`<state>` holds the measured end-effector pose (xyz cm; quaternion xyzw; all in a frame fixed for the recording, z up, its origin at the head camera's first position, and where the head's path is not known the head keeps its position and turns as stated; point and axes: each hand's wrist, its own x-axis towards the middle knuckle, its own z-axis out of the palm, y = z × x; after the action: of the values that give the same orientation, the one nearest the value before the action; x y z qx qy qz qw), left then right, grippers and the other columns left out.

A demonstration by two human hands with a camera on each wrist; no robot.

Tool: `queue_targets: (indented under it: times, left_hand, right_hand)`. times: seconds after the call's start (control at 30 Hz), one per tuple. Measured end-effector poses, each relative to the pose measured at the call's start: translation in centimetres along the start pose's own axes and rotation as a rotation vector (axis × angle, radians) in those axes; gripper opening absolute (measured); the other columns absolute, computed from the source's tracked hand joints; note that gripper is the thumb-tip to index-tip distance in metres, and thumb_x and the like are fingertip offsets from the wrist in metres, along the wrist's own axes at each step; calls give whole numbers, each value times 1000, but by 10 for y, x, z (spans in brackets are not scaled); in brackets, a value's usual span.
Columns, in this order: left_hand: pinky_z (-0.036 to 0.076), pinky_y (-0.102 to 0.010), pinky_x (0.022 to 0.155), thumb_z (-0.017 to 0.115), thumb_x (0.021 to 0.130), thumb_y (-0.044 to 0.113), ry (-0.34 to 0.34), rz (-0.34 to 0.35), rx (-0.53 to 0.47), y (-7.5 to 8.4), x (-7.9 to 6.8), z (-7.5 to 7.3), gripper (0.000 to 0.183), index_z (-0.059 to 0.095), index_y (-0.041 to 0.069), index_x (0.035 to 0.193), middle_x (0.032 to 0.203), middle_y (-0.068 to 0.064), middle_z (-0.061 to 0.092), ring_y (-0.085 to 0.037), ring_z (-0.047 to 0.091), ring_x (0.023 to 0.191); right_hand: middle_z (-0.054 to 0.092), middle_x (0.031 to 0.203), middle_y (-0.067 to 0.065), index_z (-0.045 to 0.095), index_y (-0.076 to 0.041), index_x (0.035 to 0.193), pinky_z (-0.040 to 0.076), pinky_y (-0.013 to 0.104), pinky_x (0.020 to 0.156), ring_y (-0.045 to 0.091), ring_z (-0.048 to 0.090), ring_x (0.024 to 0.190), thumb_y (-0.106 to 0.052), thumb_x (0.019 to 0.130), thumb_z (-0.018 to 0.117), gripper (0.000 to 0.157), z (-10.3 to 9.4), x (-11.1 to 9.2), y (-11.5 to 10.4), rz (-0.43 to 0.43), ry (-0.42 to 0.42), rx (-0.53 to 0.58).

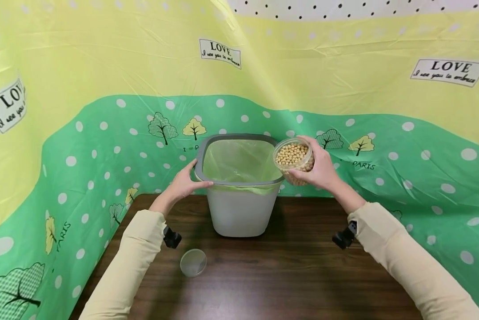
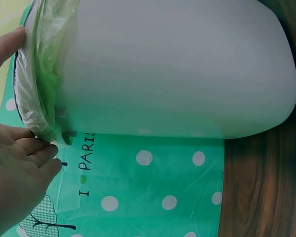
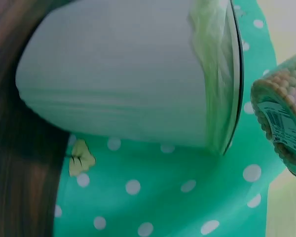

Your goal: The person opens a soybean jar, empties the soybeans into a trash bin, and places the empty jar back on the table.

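A light grey trash bin (image 1: 241, 213) with a dark grey rim and a green liner bag (image 1: 239, 160) stands upright on the table. My left hand (image 1: 183, 181) grips its rim at the left, thumb along the front edge and fingers at the side; the left wrist view shows these fingers (image 2: 37, 148) bent by the rim. In my right hand (image 1: 321, 166) is an open clear jar of soybeans (image 1: 293, 155), nearly full and tilted toward the bin, beside the rim's right side. A label shows on the jar's base (image 3: 281, 126) in the right wrist view.
A clear round lid (image 1: 193, 262) lies on the dark wooden table (image 1: 263, 275), in front of the bin to the left. Behind the bin and along the left side hangs a green and yellow printed curtain (image 1: 383, 178).
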<state>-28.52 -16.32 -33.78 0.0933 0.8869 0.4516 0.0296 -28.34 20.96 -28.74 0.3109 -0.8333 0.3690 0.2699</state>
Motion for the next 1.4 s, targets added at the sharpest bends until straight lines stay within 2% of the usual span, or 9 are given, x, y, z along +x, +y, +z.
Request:
queue_targets:
  times: [0.1,0.3,0.47,0.57,0.8,1.4]
  left_hand:
    - [28,-52,102,71,74,45,-7,-7,-9,0,0,0,100,8,16,147,150,-12,16,-31,20,134]
    - [25,-53,103,71,74,44,-4,-9,-15,1,1,1,100,9,15,147,150,-12,15,-31,15,136]
    - [26,-52,103,71,74,44,-11,-13,-20,3,-1,1,100,8,15,147,150,-12,15,-31,17,136]
    - [27,-52,103,71,74,44,-10,-16,-32,3,-1,1,101,8,15,147,150,-13,15,-31,17,135]
    - [26,-52,103,72,73,45,-8,-21,-35,2,-2,0,102,9,16,147,150,-12,15,-31,15,136]
    - [24,-53,104,71,74,44,1,-22,-30,3,-4,1,101,9,15,147,150,-12,16,-31,15,136]
  right_hand:
    - [53,117,18,41,-4,132,41,54,82,34,51,102,-23,60,77,83,0,13,7,-1,-37,-49]
    - [49,122,18,39,-3,132,42,54,84,36,49,107,-30,61,78,85,3,34,16,37,-96,-149]
    - [48,122,18,38,-3,132,43,53,86,35,49,108,-32,59,81,89,8,45,24,12,-138,-205]
    - [48,121,19,37,-2,131,45,51,85,34,50,106,-32,57,82,92,12,50,27,-53,-169,-251]
    - [48,120,21,39,4,128,46,48,85,33,51,103,-37,56,77,91,18,62,31,-291,-203,-386]
    - [49,118,24,40,5,127,42,49,90,38,48,109,-44,57,72,90,16,67,35,-473,-301,-566]
